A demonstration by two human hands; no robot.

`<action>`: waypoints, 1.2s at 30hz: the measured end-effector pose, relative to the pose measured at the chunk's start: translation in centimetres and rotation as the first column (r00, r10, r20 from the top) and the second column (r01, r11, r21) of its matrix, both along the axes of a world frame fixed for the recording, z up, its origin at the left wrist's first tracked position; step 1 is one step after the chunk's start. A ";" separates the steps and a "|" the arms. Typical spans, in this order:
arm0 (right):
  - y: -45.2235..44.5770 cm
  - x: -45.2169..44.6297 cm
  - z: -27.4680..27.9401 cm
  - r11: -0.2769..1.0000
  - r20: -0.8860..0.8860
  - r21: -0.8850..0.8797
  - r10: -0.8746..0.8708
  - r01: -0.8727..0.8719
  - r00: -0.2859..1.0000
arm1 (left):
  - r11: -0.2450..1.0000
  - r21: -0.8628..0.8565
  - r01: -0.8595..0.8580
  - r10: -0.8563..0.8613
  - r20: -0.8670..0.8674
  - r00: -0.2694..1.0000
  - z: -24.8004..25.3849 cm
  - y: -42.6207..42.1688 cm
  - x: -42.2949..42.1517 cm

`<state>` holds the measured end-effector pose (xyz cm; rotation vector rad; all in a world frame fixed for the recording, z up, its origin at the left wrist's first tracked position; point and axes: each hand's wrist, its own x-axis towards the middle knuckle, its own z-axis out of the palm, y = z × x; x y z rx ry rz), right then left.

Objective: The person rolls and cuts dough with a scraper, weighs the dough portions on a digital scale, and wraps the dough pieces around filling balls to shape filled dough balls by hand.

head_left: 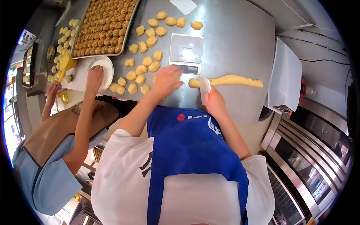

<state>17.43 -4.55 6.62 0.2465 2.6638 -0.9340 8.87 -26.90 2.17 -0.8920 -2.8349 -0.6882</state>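
Observation:
My right hand [215, 100] grips a flat white scraper [204, 89], its blade standing at the left part of a long dough roll [236, 80]. A short end piece of dough [194, 83] lies just left of the blade. My left hand [167, 80], fingers spread and slightly blurred, is over the table below the scale, near the dough pieces; a bit of dough shows beside it, and its palm is hidden. The digital scale [186, 52] has nothing on its plate. Many yellow dough pieces [141, 69] lie on the steel table to the left.
On the metal table [232, 37], a tray [125, 48] of browned balls stands at the back left. A co-worker's hand [96, 75] reaches into a white bowl [107, 71]; the other holds a yellow tool [66, 64]. A white box [281, 75] stands at the right edge.

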 end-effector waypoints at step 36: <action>2.8 0.1 -2.8 0.950 -0.022 -0.266 -0.177 0.165 0.984 | 0.969 0.172 -0.175 -0.003 0.721 0.692 -1.7 6.5 1.7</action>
